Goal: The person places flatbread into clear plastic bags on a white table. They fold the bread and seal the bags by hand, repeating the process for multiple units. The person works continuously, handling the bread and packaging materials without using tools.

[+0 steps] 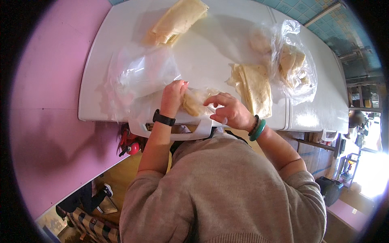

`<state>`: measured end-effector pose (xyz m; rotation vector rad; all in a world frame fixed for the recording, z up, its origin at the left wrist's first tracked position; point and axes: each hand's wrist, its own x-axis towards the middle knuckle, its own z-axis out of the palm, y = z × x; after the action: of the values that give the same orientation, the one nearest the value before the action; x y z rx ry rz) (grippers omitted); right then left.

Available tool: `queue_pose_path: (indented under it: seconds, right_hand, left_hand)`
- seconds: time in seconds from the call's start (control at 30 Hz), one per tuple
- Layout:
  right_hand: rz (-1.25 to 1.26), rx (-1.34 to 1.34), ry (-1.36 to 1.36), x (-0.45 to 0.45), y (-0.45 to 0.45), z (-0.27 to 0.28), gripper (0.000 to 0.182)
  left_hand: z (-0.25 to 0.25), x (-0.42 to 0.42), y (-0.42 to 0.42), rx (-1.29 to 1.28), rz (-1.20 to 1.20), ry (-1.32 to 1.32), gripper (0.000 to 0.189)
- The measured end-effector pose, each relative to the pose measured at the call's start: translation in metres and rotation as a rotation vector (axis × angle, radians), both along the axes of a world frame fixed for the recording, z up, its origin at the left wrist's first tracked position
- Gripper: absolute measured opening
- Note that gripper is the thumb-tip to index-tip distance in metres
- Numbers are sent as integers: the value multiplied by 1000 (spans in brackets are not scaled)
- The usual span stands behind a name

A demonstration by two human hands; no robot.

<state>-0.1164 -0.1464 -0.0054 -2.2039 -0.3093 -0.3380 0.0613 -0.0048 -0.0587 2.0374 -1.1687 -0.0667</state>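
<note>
My left hand [173, 95], wearing a black wristband, pinches the film of a clear plastic bag near the front edge of a white chest freezer lid. A folded piece of thin flatbread [192, 104] lies between my hands, with clear film over part of it. Just right of that piece is my right hand [226, 109], its fingers bent and apart; whether a fingertip touches the film is unclear. Another folded stack of flatbread [255, 88] rests beyond my right hand. Spread out to the left is a clear plastic bag [146, 73].
At the back lies a larger folded flatbread stack [179, 21]. A clear bag [296, 65] on the right holds more flatbread. The lid's white handle [197, 133] juts out before my body. A pink wall panel [51, 76] borders the left side. A person's leg [94, 199] shows at lower left.
</note>
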Motion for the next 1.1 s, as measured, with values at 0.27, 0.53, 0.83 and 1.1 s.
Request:
queue_pose_path:
  seconds: [0.27,0.53,0.83,1.1]
  right_hand:
    - [-273,323,259,38,7,-13,30]
    - [-206,524,205,41,6,-37,17]
    - [-289,807,419,32,-5,-23,20]
    - [-127,615,264,37,-16,-34,12]
  left_hand:
    - [52,-31,-14,-245,-287,41,10]
    - [55,-26,-16,-397,-246,73,9]
    - [46,-26,6,-202,-236,83,15]
    - [26,-31,-4,-79,-161,125,19]
